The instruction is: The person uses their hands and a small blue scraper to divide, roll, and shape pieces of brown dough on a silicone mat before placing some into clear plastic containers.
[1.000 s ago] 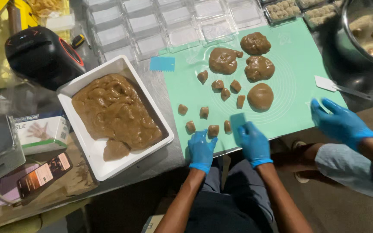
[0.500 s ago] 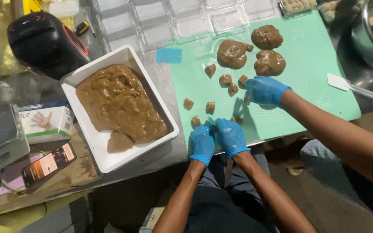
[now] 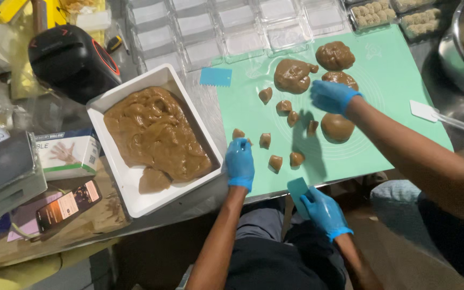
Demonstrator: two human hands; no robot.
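Left hand (image 3: pixel 240 162) of ours, in its blue glove, has slid out over the front left corner of the green mat (image 3: pixel 398 80) and now sits palm-down with curled fingers on a small brown dough piece (image 3: pixel 237 133). We can't tell if it's actually pinching the piece or just resting on it. Half a second ago both our hands were bunched together at the mat's near edge, so that's the big shift.

Our right hand (image 3: pixel 322 210) has dropped back off the table toward our lap and is gripping a small teal scraper (image 3: pixel 298 189) by its lower end, blade up, clear of the dough. To us that looks like cutting is paused and the picking-up side has taken over.

The other small cut pieces (image 3: pixel 275 162) are scattered just right of our left hand, near the mat's front edge, none touching it. The white tray (image 3: pixel 135 200) with the big slab of brown dough sits just left of the mat, untouched.

A co-worker's gloved hand (image 3: pixel 333 96) has moved further back on the mat and is now on the larger lumps (image 3: pixel 292 75), next to a smooth round ball (image 3: pixel 337 127). Clear empty boxes (image 3: pixel 205 51) line the back.
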